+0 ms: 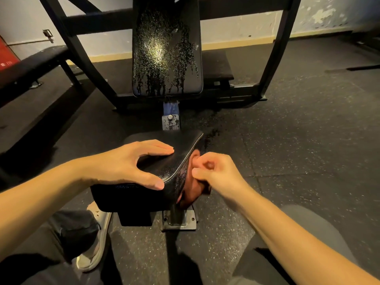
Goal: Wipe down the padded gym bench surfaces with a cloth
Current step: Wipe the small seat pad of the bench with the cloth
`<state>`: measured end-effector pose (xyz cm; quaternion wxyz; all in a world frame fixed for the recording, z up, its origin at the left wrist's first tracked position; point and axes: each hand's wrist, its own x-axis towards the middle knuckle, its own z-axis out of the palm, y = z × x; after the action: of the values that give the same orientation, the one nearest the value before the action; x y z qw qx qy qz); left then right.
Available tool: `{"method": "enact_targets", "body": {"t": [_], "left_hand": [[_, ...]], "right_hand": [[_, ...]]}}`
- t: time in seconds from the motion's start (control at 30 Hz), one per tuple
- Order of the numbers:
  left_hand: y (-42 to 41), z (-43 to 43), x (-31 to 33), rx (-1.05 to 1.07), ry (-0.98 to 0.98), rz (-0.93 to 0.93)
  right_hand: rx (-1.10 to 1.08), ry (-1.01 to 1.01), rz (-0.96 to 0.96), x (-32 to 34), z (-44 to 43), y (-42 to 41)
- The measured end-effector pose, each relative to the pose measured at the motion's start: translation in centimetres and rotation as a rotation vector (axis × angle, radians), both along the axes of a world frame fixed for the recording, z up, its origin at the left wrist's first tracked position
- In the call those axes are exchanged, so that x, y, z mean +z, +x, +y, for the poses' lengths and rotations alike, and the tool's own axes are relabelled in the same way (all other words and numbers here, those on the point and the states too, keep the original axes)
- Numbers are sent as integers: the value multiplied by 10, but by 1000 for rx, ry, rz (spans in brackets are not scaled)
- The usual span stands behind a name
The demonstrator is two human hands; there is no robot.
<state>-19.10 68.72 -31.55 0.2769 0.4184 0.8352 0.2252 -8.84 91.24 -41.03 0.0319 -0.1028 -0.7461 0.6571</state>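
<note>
**Rubber gym floor, seat pad being wiped on its right flank**

Speckled black rubber floor (298, 124), dim room, pale scuffed wall (236, 25) at the far side.

Left hand (131, 163) is spread over the near top of the seat pad (185, 149). Its fingers lie flat on top and its thumb is on the stitched near edge, bracing and not wrapping. Right hand (216, 171) is curled, bunching a dark brownish cloth (195, 192) against the pad's right side. The cloth is mostly hidden under the fingers. The hands are close together, with the pad's right edge between them.

The bench's long axis runs near to far, straight ahead. The seat pad is under the hands. The backrest pad (166, 48) is well beyond it, tilted up and covered in spray droplets running down. It looks not yet wiped and is probably next. That needs a forward reach, and the cloth hand sits slightly right of its centreline.

Outward from there:
- A wet patch (211, 136) lies on the floor right of the seat.
- A black rack frame (273, 58) stands around the backrest.
- A flat bench (30, 64) sits far left.
- A pale shoe (96, 243) is near left.
</note>
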Motion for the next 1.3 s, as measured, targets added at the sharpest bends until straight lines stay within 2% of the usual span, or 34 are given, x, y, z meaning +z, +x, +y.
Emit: {"method": "enact_targets", "body": {"t": [0.07, 0.2, 0.3, 0.37, 0.43, 0.5, 0.57, 0.63, 0.7, 0.77, 0.87, 0.93, 1.1, 1.17, 1.23, 1.3], "left_hand": [[-1, -1, -1, 12, 7, 13], [0, -1, -3, 19, 12, -32], [0, -3, 5, 19, 10, -33], [-4, -11, 10, -2, -1, -57], [-2, 0, -10, 89, -61, -24], [1, -4, -41, 107, -22, -73], [-5, -6, -45, 69, 4, 20], [-3, -1, -14, 37, -67, -22], [-1, -11, 11, 19, -56, -35], [4, -4, 10, 57, -50, -46], [0, -2, -3, 37, -17, -13], [0, -2, 3, 49, -12, -18], [2, -1, 0, 48, -25, -8], [-2, -2, -3, 43, -29, 17], [-3, -3, -2, 48, -42, 20], [-2, -2, -1, 45, -40, -5]], "right_hand": [[26, 22, 4, 0, -6, 10], [-236, 95, -54, -2, 10, -35], [-309, 52, -75, 4, 9, -47], [-229, 62, -25, 16, -4, -18], [-76, 17, 78, 22, -18, 14], [6, 12, 120, 22, -26, 29], [-82, 76, 90, 15, -18, 11], [-233, 105, -19, 11, -7, -21], [-300, 138, -86, 10, -3, -37], [-290, 183, -37, 17, -15, -20], [-127, 94, 201, 29, -42, 36], [-80, 129, 203, 28, -43, 42], [-308, 205, 24, 23, -28, -5], [-254, 199, 136, 27, -43, 19], [-110, 178, 262, 29, -54, 50], [-49, 250, 285, 24, -52, 55]]}}
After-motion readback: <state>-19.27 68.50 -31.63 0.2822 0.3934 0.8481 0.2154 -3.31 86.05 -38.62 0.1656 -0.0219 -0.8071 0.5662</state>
